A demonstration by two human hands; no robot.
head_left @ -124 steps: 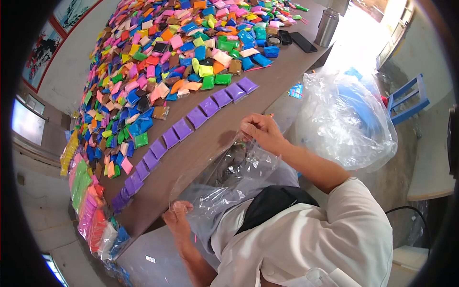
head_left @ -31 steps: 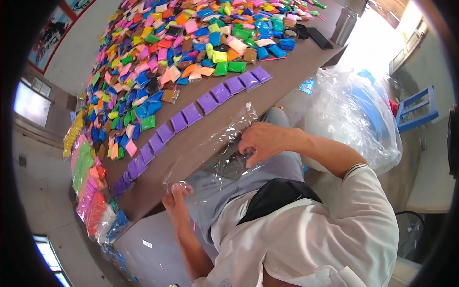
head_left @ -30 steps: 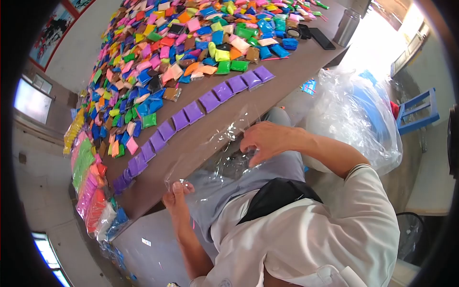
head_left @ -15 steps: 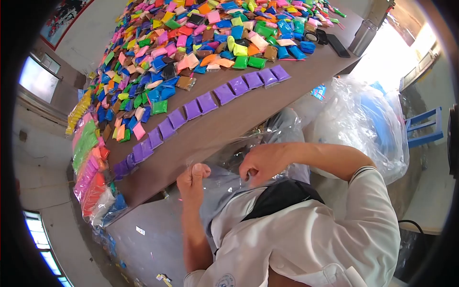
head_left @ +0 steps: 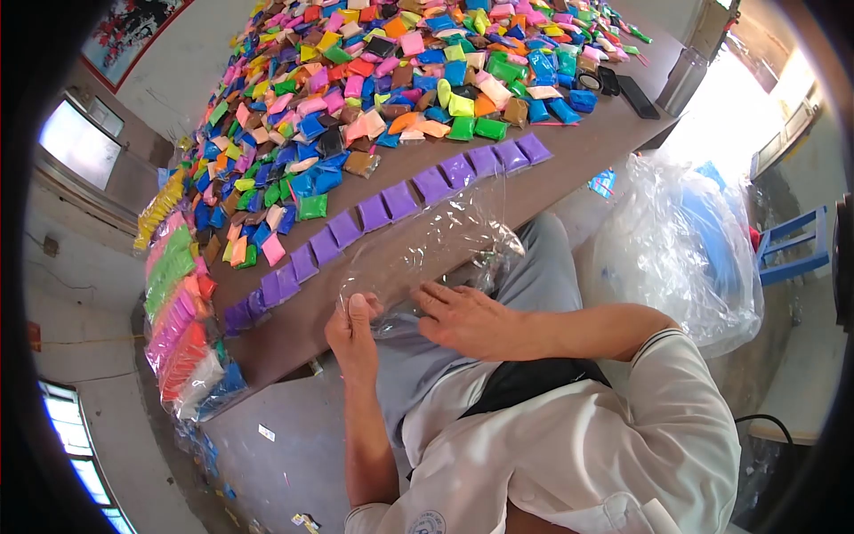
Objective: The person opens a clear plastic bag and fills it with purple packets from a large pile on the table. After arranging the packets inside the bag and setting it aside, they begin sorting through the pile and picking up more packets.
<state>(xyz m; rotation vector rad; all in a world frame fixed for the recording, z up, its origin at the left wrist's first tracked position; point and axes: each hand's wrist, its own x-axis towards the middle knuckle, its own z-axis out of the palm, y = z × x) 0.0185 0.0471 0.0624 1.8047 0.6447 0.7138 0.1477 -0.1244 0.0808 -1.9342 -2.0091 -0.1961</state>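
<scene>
A clear plastic bag (head_left: pixel 418 258) spreads out in front of me, over the table's near edge and my lap. My left hand (head_left: pixel 354 331) pinches its near left edge, thumb up. Beside it, my right hand (head_left: pixel 467 320) lies against the near side of the bag, its fingers stretched toward the left hand. Just beyond the bag, a slanting row of purple packets (head_left: pixel 374 212) lies on the brown table (head_left: pixel 294 334). Part of the row shows through the film.
A large heap of small colourful packets (head_left: pixel 356 98) covers the far side of the table. Bundled packets (head_left: pixel 173 311) line its left end. A phone (head_left: pixel 638 98) and a metal flask (head_left: pixel 683 80) stand at the right corner. A big clear sack (head_left: pixel 658 258) and a blue stool (head_left: pixel 794 245) are to the right.
The clear bag has opened out and risen toward the purple row. My right hand has gone from a closed grip to stretched fingers, shifting slightly left. The left hand stays nearly in place.
</scene>
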